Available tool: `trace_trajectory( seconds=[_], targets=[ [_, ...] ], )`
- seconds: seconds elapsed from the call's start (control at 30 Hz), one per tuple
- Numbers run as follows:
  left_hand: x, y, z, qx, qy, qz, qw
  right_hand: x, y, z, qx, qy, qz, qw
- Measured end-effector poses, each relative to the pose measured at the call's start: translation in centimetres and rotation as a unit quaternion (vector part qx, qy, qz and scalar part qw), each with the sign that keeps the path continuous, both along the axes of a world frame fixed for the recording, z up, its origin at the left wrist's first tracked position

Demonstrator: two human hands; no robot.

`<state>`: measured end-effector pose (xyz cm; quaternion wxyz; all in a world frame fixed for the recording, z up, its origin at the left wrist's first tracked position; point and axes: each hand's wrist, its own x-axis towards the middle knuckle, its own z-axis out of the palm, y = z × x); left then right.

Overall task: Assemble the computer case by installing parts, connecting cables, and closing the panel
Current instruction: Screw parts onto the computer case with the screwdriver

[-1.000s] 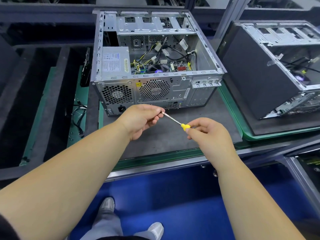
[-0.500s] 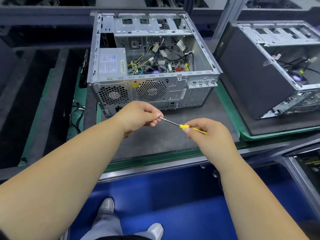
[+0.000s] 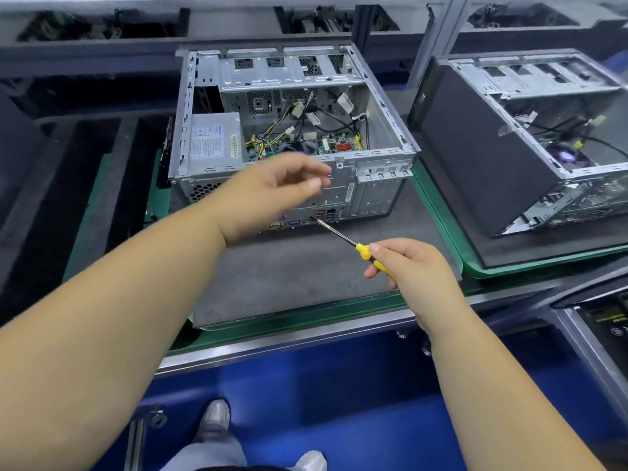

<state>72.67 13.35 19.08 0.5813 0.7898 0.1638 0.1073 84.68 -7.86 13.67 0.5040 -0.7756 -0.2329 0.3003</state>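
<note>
An open metal computer case lies on its side on a grey mat, rear panel toward me. Inside sit the power supply, loose cables and the motherboard. My right hand grips the yellow-handled screwdriver, whose shaft points up-left to the rear ports. My left hand hovers blurred in front of the rear panel, off the screwdriver, fingers loosely curled with thumb and forefinger close together. Whether it holds something small I cannot tell.
A second open case with a black side stands on a green tray at the right. Dark foam trays lie to the left. A metal bench edge runs in front of me, with blue floor and my shoes below.
My left hand has let go of the screwdriver tip and risen toward the case's rear panel. My right hand keeps the screwdriver, a little lower and to the right.
</note>
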Motion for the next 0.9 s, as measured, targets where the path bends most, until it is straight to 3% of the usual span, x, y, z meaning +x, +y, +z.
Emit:
trace_trajectory(
  seconds=[0.13, 0.2, 0.27, 0.37, 0.5, 0.63, 0.8, 0.9],
  targets=[
    [1.6, 2.3, 3.7, 0.145, -0.025, 0.067, 0.987, 0.2, 0.1, -0.3, -0.007, 0.005, -0.033, 0.999],
    [3.4, 3.9, 4.6, 0.268, 0.062, 0.095, 0.957, 0.0, 0.4, -0.7, -0.016, 0.011, -0.062, 0.998],
    [5.1, 5.6, 4.7, 0.344, 0.193, 0.050, 0.918, -0.4, 0.8, -1.2, -0.024, 0.023, -0.088, 0.996],
    [7.2, 6.9, 4.1, 0.306, 0.310, -0.048, 0.899, -1.3, 1.5, -1.8, -0.026, 0.036, -0.116, 0.992],
    [8.1, 8.1, 2.6, 0.282, 0.399, -0.059, 0.871, -2.3, 2.1, -2.3, -0.029, 0.046, -0.133, 0.990],
    [8.1, 8.8, 1.7, 0.298, 0.388, -0.057, 0.870, -2.8, 2.5, -2.7, -0.032, 0.054, -0.146, 0.987],
    [7.4, 8.5, 2.6, 0.369, 0.380, -0.091, 0.843, -3.1, 2.5, -3.0, -0.036, 0.047, -0.146, 0.987],
    [6.8, 8.2, 3.3, 0.347, 0.366, -0.127, 0.854, -3.2, 2.3, -3.1, -0.028, 0.048, -0.142, 0.988]
  ],
)
